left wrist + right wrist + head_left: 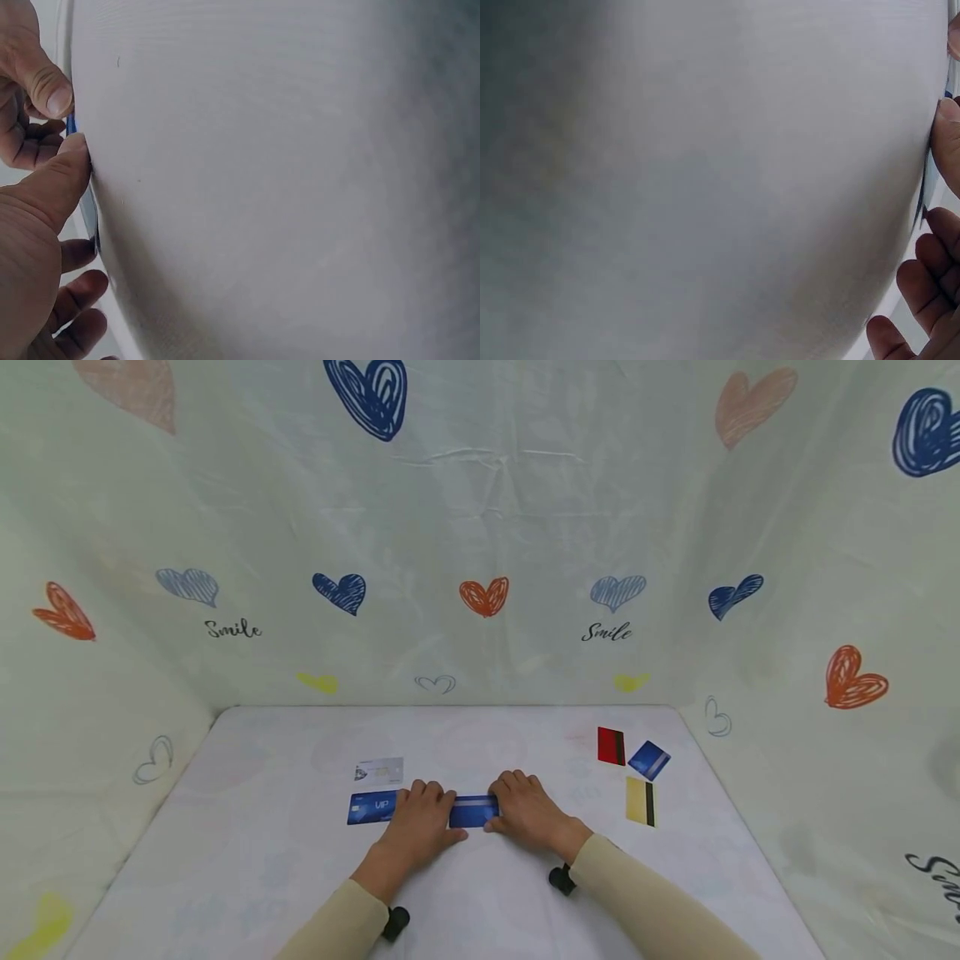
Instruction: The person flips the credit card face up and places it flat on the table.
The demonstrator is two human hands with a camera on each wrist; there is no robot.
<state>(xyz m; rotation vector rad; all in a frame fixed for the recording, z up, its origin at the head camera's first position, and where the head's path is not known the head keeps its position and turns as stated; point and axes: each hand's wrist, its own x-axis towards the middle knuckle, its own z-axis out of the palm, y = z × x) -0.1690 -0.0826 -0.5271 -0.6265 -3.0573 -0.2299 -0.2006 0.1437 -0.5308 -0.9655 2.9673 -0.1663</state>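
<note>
In the head view a blue card (474,811) with a pale stripe lies face-down-side up, low over the white table between both hands. My left hand (420,817) holds its left end, thumb at the near edge and fingers at the far edge. The right hand (528,810) pinches the right end in the same way. Beside the left hand lies a blue VIP card (372,807), its right end hidden by the fingers. A silver card (378,771) sits just behind that one. The left wrist view shows the left thumb (60,180) along a thin card edge.
To the right, a red card (611,746), a tilted blue card (649,761) and a gold card (641,802) with a dark stripe lie apart. Heart-printed cloth (480,527) surrounds the white table (262,860) at the back and sides.
</note>
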